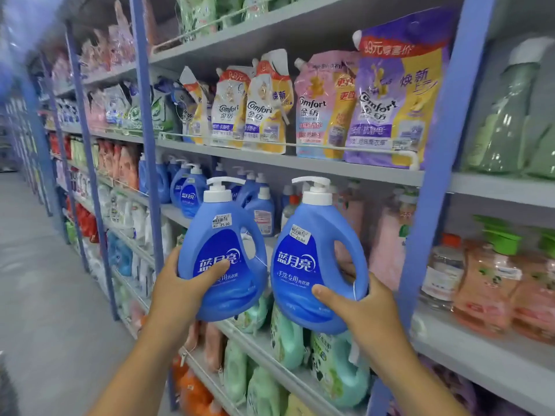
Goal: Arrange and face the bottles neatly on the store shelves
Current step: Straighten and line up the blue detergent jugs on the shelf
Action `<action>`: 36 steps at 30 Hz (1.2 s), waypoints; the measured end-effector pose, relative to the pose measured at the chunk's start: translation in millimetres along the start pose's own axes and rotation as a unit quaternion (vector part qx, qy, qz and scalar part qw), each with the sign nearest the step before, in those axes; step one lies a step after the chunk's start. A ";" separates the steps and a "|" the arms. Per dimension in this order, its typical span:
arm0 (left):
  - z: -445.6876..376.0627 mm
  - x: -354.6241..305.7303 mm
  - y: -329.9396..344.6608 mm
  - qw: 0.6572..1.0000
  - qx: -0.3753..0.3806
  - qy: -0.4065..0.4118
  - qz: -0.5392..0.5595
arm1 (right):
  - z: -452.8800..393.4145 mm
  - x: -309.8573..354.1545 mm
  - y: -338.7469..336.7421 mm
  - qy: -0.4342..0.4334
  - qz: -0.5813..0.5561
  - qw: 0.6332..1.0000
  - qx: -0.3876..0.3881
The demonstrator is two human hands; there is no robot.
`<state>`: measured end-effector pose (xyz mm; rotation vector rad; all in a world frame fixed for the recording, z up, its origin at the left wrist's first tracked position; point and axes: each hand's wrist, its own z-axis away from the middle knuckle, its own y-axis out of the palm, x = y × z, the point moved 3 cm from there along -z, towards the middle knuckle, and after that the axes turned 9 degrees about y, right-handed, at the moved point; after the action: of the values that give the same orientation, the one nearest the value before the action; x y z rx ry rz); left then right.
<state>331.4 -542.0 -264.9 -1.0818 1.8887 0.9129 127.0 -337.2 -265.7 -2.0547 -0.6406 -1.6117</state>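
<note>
Two blue plastic detergent bottles with white pump tops are held up side by side in front of the grey metal shelf (300, 163), labels facing the camera, each with a small white price sticker near the shoulder. The left blue bottle (220, 250) sits in the left hand (183, 288), whose thumb lies across the label while the fingers wrap behind the lower left side. The right blue bottle (312, 265) is gripped by the right hand (366, 307), thumb on the lower front and fingers curled round the handle. Behind them, more blue pump bottles (192, 190) stand on the shelf. Above hang white, pink and purple softener refill pouches (324, 106). To the right stand peach-coloured clear bottles (486, 289); below, pale green bottles (288, 337).
</note>
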 end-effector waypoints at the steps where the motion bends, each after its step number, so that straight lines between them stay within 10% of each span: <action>1: -12.1 9.8 -1.8 1.000 -0.004 -0.003 0.001 | -12.4 -4.0 10.4 0.001 0.000 1.000 -0.004; 19: -227.3 146.5 15.1 0.997 0.041 -0.002 -0.062 | -205.9 -88.6 139.6 0.021 0.050 0.993 -0.107; 36: -399.0 270.6 35.0 0.924 0.380 0.009 -0.036 | -266.1 -110.8 222.8 0.033 0.215 0.888 -0.404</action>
<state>101.1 -964.5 -311.0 -0.6638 1.9371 0.0757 35.4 -683.9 -330.0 -2.4108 0.6075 -1.8161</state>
